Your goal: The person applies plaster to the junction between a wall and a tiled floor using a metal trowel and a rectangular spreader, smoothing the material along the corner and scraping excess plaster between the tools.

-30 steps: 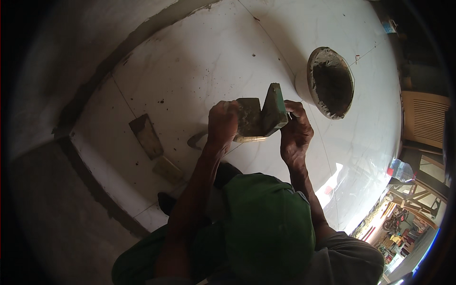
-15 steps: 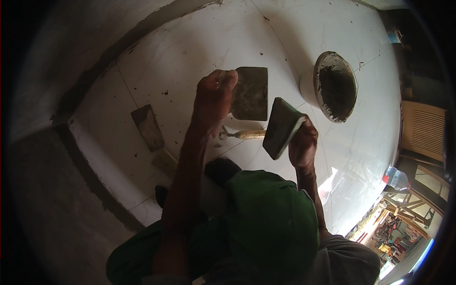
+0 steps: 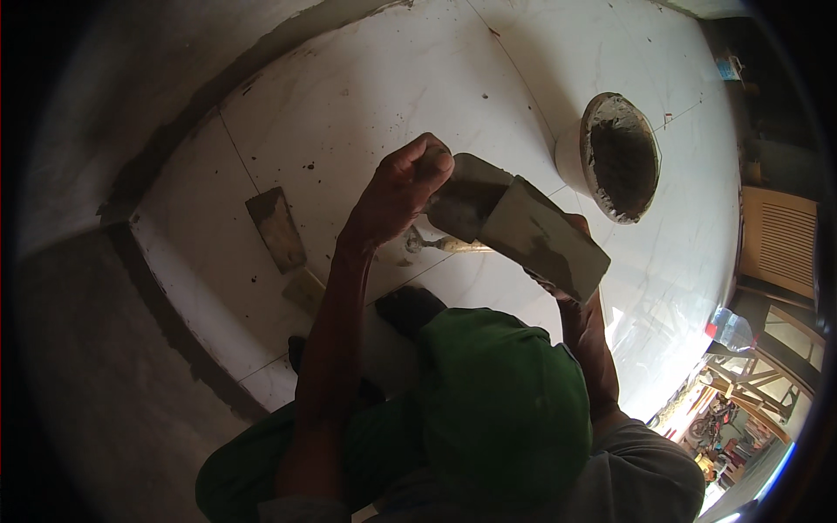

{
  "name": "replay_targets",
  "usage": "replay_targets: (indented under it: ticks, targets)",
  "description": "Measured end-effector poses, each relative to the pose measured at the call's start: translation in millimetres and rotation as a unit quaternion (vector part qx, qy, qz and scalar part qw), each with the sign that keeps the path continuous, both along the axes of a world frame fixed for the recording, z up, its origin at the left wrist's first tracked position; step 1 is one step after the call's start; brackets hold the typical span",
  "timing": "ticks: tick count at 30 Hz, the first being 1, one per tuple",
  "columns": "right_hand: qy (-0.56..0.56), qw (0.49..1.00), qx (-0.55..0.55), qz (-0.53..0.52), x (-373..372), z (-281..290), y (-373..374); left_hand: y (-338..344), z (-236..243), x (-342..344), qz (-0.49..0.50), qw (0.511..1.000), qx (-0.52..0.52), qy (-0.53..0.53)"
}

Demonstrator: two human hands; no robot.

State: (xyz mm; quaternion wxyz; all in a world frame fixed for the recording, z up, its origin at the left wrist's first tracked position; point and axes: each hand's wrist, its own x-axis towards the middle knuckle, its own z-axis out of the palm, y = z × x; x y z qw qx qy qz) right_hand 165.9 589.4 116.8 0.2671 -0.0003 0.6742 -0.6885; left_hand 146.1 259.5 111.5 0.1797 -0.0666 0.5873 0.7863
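While held up over the white tiled floor [image 3: 366, 96], a flat grey mortar-smeared trowel blade [image 3: 466, 196] is gripped by the closed left hand [image 3: 397, 192]; right hand [image 3: 567, 279], mostly hidden, holds a grey rectangular float [image 3: 545, 237] overlapping it. White bucket w/ dark mortar [image 3: 621, 157] sits near, upper right.

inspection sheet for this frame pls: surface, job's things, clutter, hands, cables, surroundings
Surface: white tiled floor, specked with dark mortar, grey edge strip on the left.
Job's things: two mortar-smeared trowels, small trowel and big trowel, blades touching; bucket of dark mortar standing on the floor.
Clutter: flat float lying on the tile; wooden-handled tool beneath the hands.
Hands: left hand grips the small trowel, right hand mostly hidden behind the big trowel.
Cables: nothing seen.
Surroundings: plastic bottle, wooden frames at lower right.
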Motion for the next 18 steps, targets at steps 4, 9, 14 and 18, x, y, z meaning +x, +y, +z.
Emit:
replay_targets:
  ticks: [4,9,14,18]
  targets:
    - [-0.315,0.85,-0.39,-0.162,-7,-2,-20,-3,6,1,-0.008,0.998,-0.02,0.053]
    - [-0.284,0.832,-0.393,-0.272,-11,-2,-26,-3,7,3,-0.018,0.998,-0.025,0.055]
    - [-0.041,0.961,-0.255,-0.096,-31,-10,11,7,5,0,0.028,0.998,-0.04,0.05]
    - [-0.047,0.936,-0.313,-0.156,-35,28,-26,16,-23,0,0.144,0.987,0.062,-0.044]
